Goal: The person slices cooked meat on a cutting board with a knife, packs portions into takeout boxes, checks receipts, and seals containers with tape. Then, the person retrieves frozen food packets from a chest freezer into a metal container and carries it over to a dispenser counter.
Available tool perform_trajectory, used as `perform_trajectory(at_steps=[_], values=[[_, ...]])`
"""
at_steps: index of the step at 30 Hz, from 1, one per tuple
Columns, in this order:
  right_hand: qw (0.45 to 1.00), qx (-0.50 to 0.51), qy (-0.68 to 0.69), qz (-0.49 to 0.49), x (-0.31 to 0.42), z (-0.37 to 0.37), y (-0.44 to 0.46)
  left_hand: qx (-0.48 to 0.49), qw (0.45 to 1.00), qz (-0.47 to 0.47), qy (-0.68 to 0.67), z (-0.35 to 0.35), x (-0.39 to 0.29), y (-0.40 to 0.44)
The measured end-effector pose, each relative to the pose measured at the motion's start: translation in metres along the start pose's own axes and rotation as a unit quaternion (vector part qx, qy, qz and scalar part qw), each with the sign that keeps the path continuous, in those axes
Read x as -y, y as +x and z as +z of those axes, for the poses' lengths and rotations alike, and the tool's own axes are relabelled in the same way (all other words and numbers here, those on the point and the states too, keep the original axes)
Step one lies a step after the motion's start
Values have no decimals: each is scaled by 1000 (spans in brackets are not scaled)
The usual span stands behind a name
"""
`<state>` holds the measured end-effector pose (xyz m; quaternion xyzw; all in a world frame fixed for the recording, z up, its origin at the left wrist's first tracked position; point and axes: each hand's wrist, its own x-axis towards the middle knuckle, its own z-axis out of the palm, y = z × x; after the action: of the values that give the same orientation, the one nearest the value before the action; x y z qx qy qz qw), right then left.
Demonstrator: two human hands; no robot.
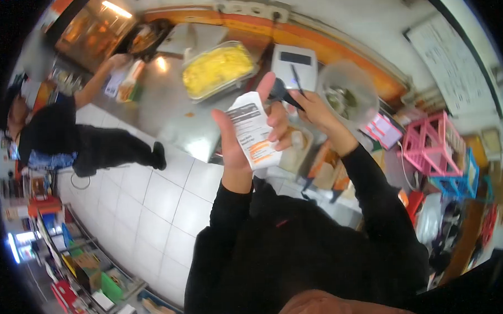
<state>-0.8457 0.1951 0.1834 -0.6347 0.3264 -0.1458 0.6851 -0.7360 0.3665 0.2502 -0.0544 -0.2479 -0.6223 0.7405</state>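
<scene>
My left hand (pixel 229 149) holds a printed paper slip (pixel 253 136), like a receipt, with dark print and orange highlighting. Its thumb is at the left edge and curled fingers are at the right. Just beside it, my right hand (pixel 314 109) is closed around a thick dark tool (pixel 286 94) whose kind I cannot make out. A slim black pen-like stick (pixel 297 78) sticks up from the same hand. Beyond the hands, a tray of yellow food (pixel 218 70) rests on the steel counter, and a white scale (pixel 295 62) stands by the wall.
A clear round tub (pixel 349 92) with green contents stands right of my right hand. Pink (pixel 434 145) and blue (pixel 465 174) baskets are farther right. At left, another person (pixel 54 125) reaches toward a dark pan (pixel 147 37). A whiteboard (pixel 453 64) hangs on the wall.
</scene>
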Motion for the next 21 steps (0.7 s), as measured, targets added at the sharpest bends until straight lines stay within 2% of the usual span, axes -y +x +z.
perform_trajectory(at_steps=[2,3,4,7,10,11,14,17,20,21], values=[[999,-7,1,-40,-30,42,107,-19,999,22,19,5,-30,-2],[993,-42,-73,-84,-28,68,145,-24,999,30,29,6,-45,-3],[978,-78,-142,-128,-25,90,176,-31,998,36,38,6,-57,-4],[970,-90,-147,-172,-29,134,244,-41,996,51,59,1,-87,-8],[941,-119,-290,-125,-51,149,282,-39,995,67,68,1,-95,-15],[921,-106,-363,-95,-57,151,285,-37,995,74,62,-1,-98,-17],[808,-137,-550,-158,-64,159,288,-44,994,86,55,0,-104,-22],[797,-150,-530,-247,-54,156,277,-48,993,92,48,-1,-105,-23],[844,-158,-426,-285,-37,142,252,-53,994,93,39,-2,-95,-22],[833,-151,-438,-303,-30,128,242,-49,994,89,32,-2,-89,-20]])
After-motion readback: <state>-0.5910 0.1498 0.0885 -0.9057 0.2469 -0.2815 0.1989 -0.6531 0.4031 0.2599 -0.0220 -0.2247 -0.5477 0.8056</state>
